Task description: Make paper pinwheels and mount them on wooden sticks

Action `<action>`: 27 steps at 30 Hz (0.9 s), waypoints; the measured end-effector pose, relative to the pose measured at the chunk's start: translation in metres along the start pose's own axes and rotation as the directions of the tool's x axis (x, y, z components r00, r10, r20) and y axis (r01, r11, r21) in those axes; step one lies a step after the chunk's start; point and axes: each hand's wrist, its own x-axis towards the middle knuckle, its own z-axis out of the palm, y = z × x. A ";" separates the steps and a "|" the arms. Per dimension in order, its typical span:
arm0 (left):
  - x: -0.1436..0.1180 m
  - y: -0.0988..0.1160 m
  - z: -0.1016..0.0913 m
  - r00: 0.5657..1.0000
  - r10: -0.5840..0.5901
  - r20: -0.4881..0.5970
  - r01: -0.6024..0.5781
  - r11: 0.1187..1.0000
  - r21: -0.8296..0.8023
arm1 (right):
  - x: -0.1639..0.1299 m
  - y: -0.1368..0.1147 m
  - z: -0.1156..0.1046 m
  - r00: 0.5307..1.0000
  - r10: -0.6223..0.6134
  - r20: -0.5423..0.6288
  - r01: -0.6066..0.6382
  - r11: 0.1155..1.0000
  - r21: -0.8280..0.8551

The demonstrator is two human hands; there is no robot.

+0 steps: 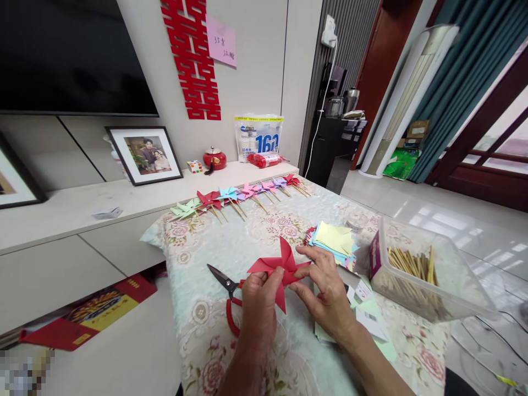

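- One red paper pinwheel [289,263], raised over the desk [235,242].
- Left hand [259,300]: thumb and forefinger pinched on its centre.
- Right hand [328,281]: loosely curled at one blade; whether it grips cannot be told.
- Red-handled scissors [229,284]: just beside the left hand.

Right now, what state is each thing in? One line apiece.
Held pinwheel: folded, in left hand
Other pinwheels: lying in a row
Scissors: lying, partly hidden
Paper: stacked untidily
Box: open
Sticks: loose, inside it
Jar: closed
Photo: propped upright
TV: screen dark
Bag: upright
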 end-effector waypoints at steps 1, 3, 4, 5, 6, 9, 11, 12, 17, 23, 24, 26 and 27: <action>-0.002 0.002 0.002 1.000 -0.025 0.018 0.025 0.999 -0.021 | 0.000 0.000 0.000 1.000 -0.002 -0.005 0.002 1.000 0.004; -0.005 0.006 0.006 0.996 -0.071 0.058 0.075 0.995 -0.065 | 0.001 -0.002 -0.001 1.000 -0.007 -0.016 0.007 1.000 0.010; -0.006 0.008 0.007 0.994 -0.084 0.073 0.090 0.992 -0.087 | 0.002 -0.002 -0.001 1.000 -0.010 -0.021 0.011 1.000 0.014; -0.006 0.009 0.008 0.992 -0.090 0.084 0.099 0.989 -0.112 | 0.002 -0.003 -0.002 1.000 -0.015 -0.026 0.015 1.000 0.018; -0.006 0.010 0.008 0.991 -0.092 0.093 0.104 0.985 -0.141 | 0.002 -0.004 -0.003 0.999 -0.020 -0.032 0.020 1.000 0.020; -0.001 0.011 0.007 0.992 -0.103 0.077 0.119 0.961 -0.248 | 0.001 -0.004 -0.005 0.998 -0.002 -0.070 0.004 0.999 0.033; 0.005 0.010 0.005 0.992 -0.121 0.031 0.125 0.937 -0.327 | -0.001 -0.003 -0.005 0.990 0.078 -0.115 -0.071 0.996 0.061; 0.009 0.010 0.004 0.991 -0.130 0.001 0.122 0.924 -0.363 | -0.001 -0.002 -0.005 0.983 0.148 -0.113 -0.138 0.986 0.092; 0.020 0.008 0.000 0.991 -0.108 -0.084 0.057 0.882 -0.468 | -0.003 -0.007 0.003 0.794 0.480 0.374 -0.583 0.776 0.241; 0.014 0.006 0.001 0.992 -0.115 -0.055 0.080 0.897 -0.436 | -0.009 -0.014 0.021 0.612 0.455 0.647 -0.753 0.584 0.302; 0.012 0.006 0.002 0.993 -0.116 -0.036 0.090 0.900 -0.426 | -0.010 -0.013 0.023 0.598 0.461 0.655 -0.769 0.560 0.308; 0.010 0.007 0.002 0.993 -0.120 0.008 0.112 0.902 -0.417 | -0.011 -0.010 0.025 0.582 0.460 0.671 -0.793 0.504 0.343; 0.010 0.008 0.002 0.992 -0.124 0.031 0.126 0.898 -0.422 | -0.011 -0.009 0.025 0.578 0.452 0.679 -0.801 0.472 0.368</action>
